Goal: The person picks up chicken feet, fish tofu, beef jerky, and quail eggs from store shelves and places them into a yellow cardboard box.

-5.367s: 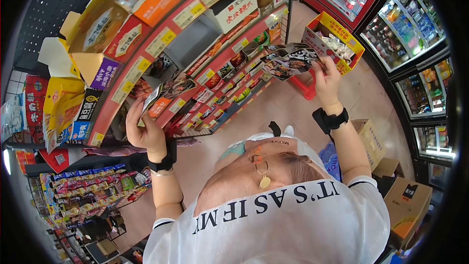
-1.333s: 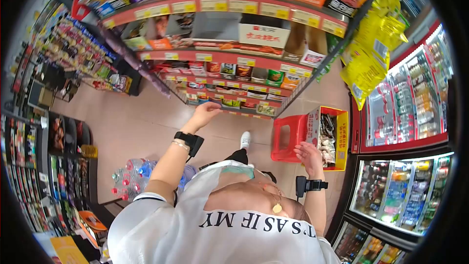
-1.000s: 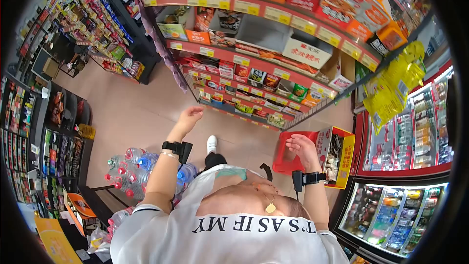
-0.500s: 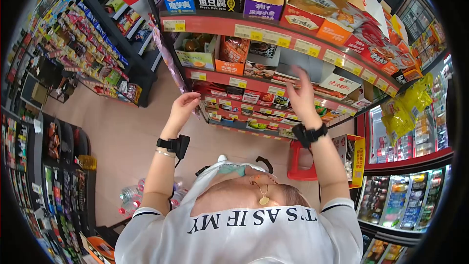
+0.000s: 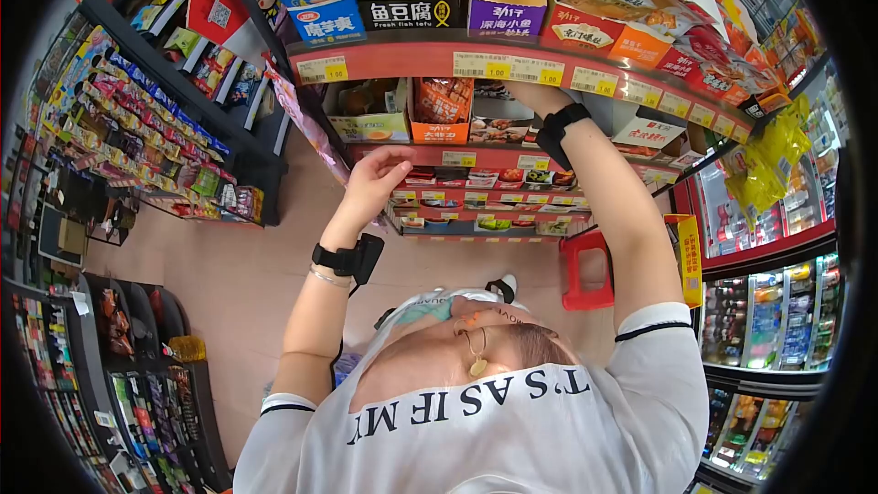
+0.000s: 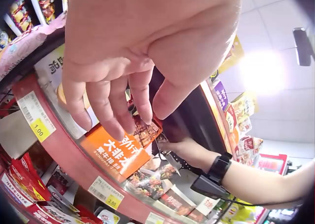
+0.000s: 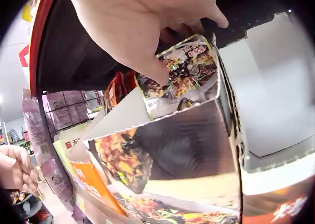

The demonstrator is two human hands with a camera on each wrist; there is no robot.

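My right hand (image 7: 147, 24) reaches into an open cardboard display box (image 7: 192, 155) on the shelf. Its thumb lies across the front of a dark snack packet (image 7: 192, 68) with a food picture, the other fingers curling behind the top, partly hidden. In the head view, the upper shelf edge covers most of that hand. My left hand (image 5: 373, 185) hovers in front of the lower shelves, its fingers loosely bent and holding nothing. From the left wrist it overlaps an orange snack box (image 6: 115, 152), which stands beside the box my right hand is in.
A red shelf edge (image 5: 430, 57) with price tags runs above the box. An empty grey-white carton (image 7: 280, 81) adjoins it on the right. A red stool (image 5: 585, 270) stands on the floor to the right, and lit drink fridges (image 5: 777, 311) line the right side.
Earlier both hands held dark packets; by 1.3 seconds ago both were empty. Since then the right hand has risen into the shelf box and onto a packet. The left hand has risen slightly.
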